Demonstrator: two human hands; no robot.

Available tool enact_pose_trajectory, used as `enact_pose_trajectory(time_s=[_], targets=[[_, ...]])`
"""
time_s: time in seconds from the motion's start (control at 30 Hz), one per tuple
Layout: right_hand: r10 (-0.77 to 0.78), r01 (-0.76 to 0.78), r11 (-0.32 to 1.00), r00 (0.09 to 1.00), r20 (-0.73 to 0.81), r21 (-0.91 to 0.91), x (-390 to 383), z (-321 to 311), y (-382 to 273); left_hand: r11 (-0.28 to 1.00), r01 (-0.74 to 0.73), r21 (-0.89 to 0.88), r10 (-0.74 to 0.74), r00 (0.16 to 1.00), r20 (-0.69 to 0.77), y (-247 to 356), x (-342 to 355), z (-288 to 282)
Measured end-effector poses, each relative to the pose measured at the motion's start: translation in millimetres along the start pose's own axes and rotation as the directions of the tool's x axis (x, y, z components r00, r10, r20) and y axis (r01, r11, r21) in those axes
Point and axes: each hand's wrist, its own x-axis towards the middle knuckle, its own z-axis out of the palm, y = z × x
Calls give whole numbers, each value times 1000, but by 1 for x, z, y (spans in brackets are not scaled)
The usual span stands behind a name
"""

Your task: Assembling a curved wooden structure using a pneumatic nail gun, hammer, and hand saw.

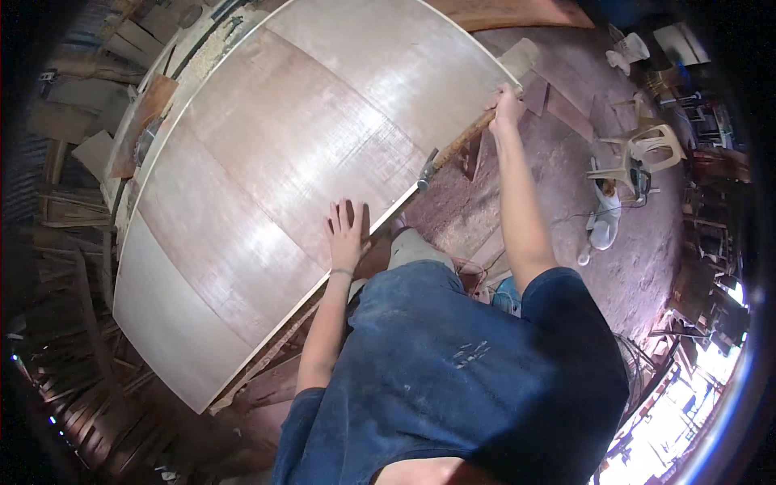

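Observation:
A broad, pale wooden panel [242, 121] with rectangular sections and a shiny surface stretches across the left and centre. My left hand [345, 233] lies flat on its near edge, fingers spread, holding nothing. A band circles that wrist. At the panel's right corner, my right hand [507, 107] is closed around the end of a hammer [461, 147] with a brown wooden handle. The hammer's dark metal head points back toward me and rests at or just over the panel's edge. Part of the handle's end is hidden in my fist.
A beige plastic chair [653, 145] stands on the reddish floor at right, near a white container [605, 230]. Wood scraps [81, 323] are piled at left. A curved brown wooden piece [509, 13] lies beyond the panel, and flat boards [568, 113] lie past its right corner.

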Motion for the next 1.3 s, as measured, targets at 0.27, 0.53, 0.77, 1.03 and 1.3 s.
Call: enact_pose_trajectory(time_s=[0.27,0.53,0.77,1.03,1.3], targets=[[-97,83,987,991,-96,-140,15,13,-21,997,71,41,-79,963,257,4,38,0],[-554,584,738,811,189,-338,-163,-9,37,996,77,-41,-66,970,232,0,38,5],[-258,397,918,608,751,-5,-271,-16,-26,976,-187,-111,190,982,17,-6,38,9],[-114,458,851,638,762,-257,-403,-71,-33,881,-471,-34,468,881,-71,-10,65,48],[-3,371,864,679,734,-339,-495,-105,-53,610,-448,-653,643,762,78,35,18,69]])
